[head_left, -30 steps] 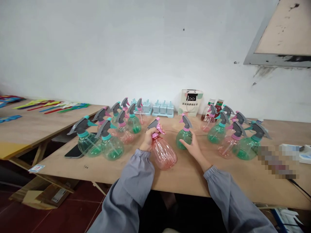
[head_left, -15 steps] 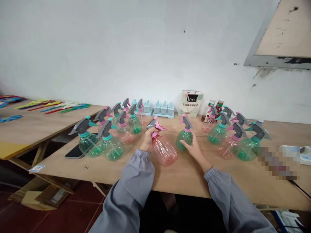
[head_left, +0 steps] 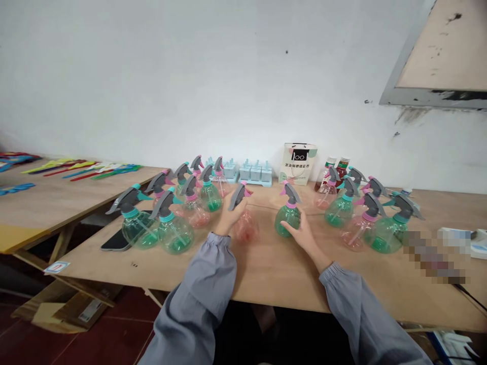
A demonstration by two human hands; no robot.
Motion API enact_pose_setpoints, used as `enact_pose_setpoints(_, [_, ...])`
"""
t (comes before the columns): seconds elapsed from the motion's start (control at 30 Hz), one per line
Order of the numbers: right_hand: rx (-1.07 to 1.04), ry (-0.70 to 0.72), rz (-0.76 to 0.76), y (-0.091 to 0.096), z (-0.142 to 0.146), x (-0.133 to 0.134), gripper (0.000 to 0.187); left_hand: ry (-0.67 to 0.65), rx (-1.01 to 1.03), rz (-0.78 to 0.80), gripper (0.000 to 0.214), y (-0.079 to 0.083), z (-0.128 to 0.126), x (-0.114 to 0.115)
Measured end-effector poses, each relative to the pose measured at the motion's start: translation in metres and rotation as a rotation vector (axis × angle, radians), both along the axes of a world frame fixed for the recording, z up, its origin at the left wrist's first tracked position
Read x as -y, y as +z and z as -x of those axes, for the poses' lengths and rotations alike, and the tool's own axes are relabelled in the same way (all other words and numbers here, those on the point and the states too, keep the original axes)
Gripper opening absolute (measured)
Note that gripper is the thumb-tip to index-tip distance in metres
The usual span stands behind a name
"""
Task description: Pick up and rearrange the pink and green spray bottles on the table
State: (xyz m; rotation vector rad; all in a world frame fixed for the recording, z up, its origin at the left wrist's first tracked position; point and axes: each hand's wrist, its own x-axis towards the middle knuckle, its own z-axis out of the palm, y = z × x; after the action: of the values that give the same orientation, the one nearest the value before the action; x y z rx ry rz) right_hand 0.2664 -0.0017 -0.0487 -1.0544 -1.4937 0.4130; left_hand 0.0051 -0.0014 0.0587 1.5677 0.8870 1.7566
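My left hand (head_left: 229,217) is closed round the neck of a pink see-through spray bottle (head_left: 245,227) with a grey trigger head, which stands upright on the wooden table (head_left: 266,274). My right hand (head_left: 302,230) rests against the side of a green spray bottle (head_left: 287,219) with a pink collar, fingers curved on its body. Both sleeves are grey.
A cluster of green and pink spray bottles (head_left: 173,223) stands to the left, another cluster (head_left: 365,215) to the right. A black phone (head_left: 114,241) lies at the left edge. Pale blue moulds (head_left: 254,172) and a small paper bag (head_left: 299,163) stand by the wall. A second table (head_left: 45,197) carries coloured strips.
My left hand has carried the pink bottle away from me and set it upright further back on the table. My right hand has stayed on the green bottle.
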Motion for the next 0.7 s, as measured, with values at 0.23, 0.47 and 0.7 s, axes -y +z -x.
enact_pose_setpoints(0.23, [-0.004,0.002,0.003,-0.002,0.000,-0.001,0.087,0.053,-0.077,0.033,0.023,-0.013,0.008,-0.019])
enact_pose_setpoints(0.47, [-0.004,0.000,0.014,0.001,0.002,0.002,0.086,0.013,-0.039,0.006,0.065,-0.014,0.008,-0.014])
enact_pose_setpoints(0.7, [0.013,-0.021,0.009,0.003,0.004,0.004,0.083,0.279,-0.300,0.128,0.100,-0.063,0.032,0.019])
